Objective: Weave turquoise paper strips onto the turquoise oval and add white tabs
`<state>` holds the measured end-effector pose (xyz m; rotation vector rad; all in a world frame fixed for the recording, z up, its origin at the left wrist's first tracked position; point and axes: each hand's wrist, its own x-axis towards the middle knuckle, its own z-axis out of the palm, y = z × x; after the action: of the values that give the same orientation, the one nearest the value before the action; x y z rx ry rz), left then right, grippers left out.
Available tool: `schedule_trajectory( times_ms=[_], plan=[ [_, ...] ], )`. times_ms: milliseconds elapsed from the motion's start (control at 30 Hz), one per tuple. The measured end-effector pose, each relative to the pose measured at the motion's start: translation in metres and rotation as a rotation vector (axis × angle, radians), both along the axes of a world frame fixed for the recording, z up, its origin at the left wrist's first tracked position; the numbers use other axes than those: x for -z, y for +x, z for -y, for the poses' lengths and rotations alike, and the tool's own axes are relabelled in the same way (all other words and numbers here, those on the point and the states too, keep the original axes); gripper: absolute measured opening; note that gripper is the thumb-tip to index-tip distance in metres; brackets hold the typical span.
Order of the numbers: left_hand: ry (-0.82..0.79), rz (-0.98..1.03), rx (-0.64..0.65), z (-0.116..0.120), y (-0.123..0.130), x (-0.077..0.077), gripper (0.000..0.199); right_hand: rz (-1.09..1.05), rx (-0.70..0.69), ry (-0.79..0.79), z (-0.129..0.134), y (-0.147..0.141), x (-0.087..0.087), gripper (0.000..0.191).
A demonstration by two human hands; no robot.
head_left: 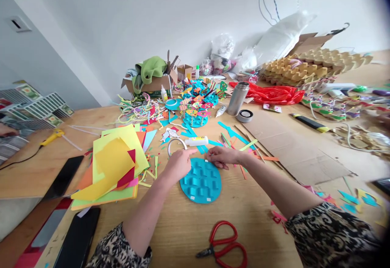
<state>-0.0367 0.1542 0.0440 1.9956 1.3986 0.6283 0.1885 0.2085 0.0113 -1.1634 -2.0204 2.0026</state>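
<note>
A round blue paper disc (201,180) with rows of raised blue tabs and small white squares near its edge lies on the table. At its upper left edge is my left hand (179,163), its index finger stretched out toward the right and nothing seen in it. My right hand (222,156) is at the disc's upper right edge, fingers bent together beside a small white square; what they hold, if anything, is too small to name. Just beyond the hands lie a white glue bottle (196,141) and blue paper strips (240,135).
Red scissors (224,245) lie near the front. Coloured paper sheets (112,162) and dark phones are on the left. Farther back stand a metal flask (238,98) and decorated paper pieces (196,111). Flat cardboard (292,150) and a cutter (310,122) lie right.
</note>
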Motion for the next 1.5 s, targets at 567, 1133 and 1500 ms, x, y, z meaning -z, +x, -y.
schedule_trajectory(
  times_ms=[567,1133,1500],
  plan=[
    [0.07,-0.358,0.128,0.005,0.011,0.013,0.058,0.062,-0.029,-0.008,-0.003,-0.001,0.005,0.019],
    [0.071,-0.392,0.118,0.006,0.009,0.016,0.059,0.114,0.027,0.015,-0.001,-0.003,0.009,0.019],
    [0.069,-0.411,0.113,0.007,0.009,0.017,0.058,0.144,0.038,0.031,0.0,-0.005,0.006,0.019]
  ],
)
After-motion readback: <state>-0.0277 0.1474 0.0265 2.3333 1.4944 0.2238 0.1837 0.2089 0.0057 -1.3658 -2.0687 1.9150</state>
